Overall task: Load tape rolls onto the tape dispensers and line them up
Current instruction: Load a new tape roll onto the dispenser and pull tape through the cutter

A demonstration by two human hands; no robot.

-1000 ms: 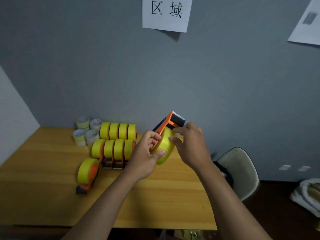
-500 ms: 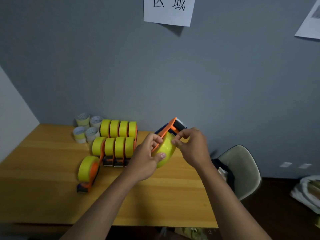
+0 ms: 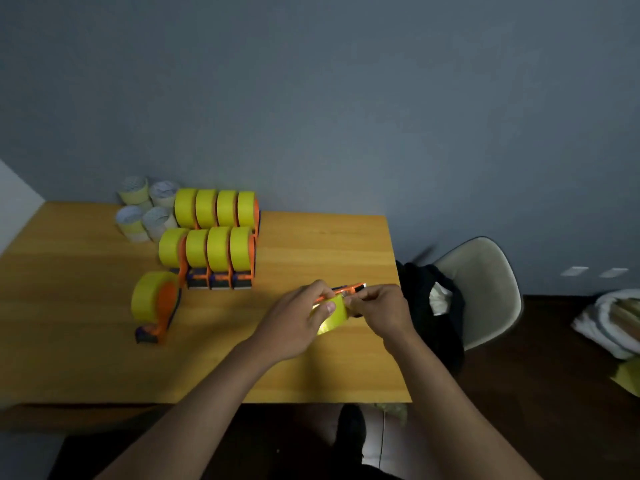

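Above the table (image 3: 311, 375), left hand (image 3: 294, 322) grips the yellow roll (image 3: 332, 315); right hand (image 3: 379, 311) pinches its dispenser (image 3: 348, 290).

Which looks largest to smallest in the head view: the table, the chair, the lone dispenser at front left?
1. Table
2. Chair, partly hidden by dark cloth
3. Lone dispenser

The gaps are wide, so nearness to the camera does not change this order.

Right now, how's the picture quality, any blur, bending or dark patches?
Head view: the hands, left hand and right hand, and the dispenser they hold are motion-smeared; the wide lens makes the table edges splay; the light is dim, and the floor below is nearly black.
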